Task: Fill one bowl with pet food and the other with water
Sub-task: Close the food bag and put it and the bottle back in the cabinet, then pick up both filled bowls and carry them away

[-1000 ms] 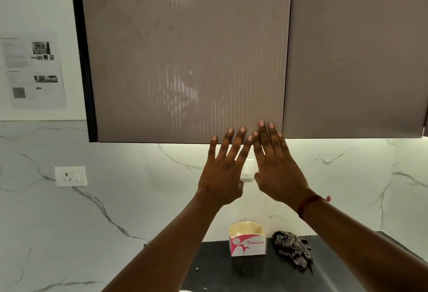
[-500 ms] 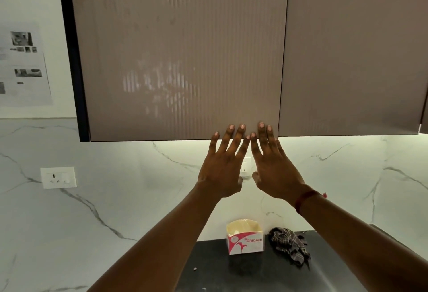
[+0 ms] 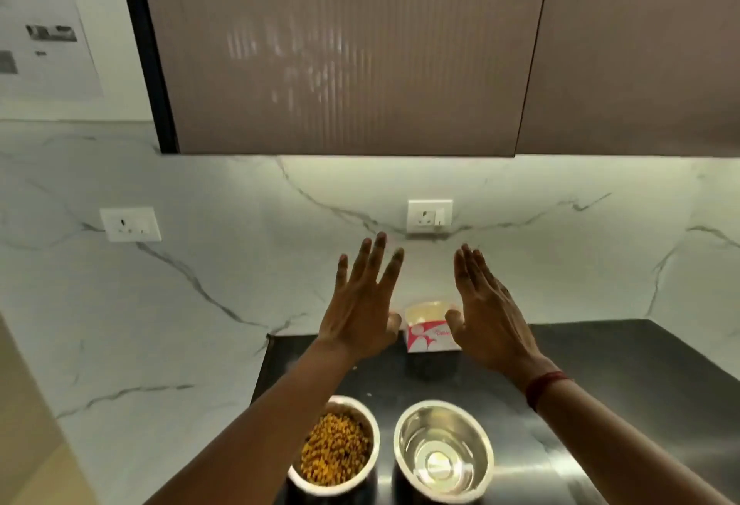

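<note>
hands dropping from the cabinet [image 3: 340, 44], bowls coming into view

the left hand [image 3: 360, 304] and right hand [image 3: 488, 312] are hovering flat, empty and now apart. on the counter [image 3: 620, 384], the food bowl [image 3: 334, 444] is sitting full beside the steel bowl [image 3: 442, 452]. water's hard to tell, but it's probably looking done.

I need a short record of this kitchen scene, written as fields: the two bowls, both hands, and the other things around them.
food bowl: steel, holds yellow-brown pet food, on the black counter
second bowl: steel, right beside it; shiny inside, water cannot be confirmed
left hand: open, raised, holds nothing
right hand: open, raised, holds nothing
box: white and pink, by the wall, behind the hands
cupboard doors: closed
</note>
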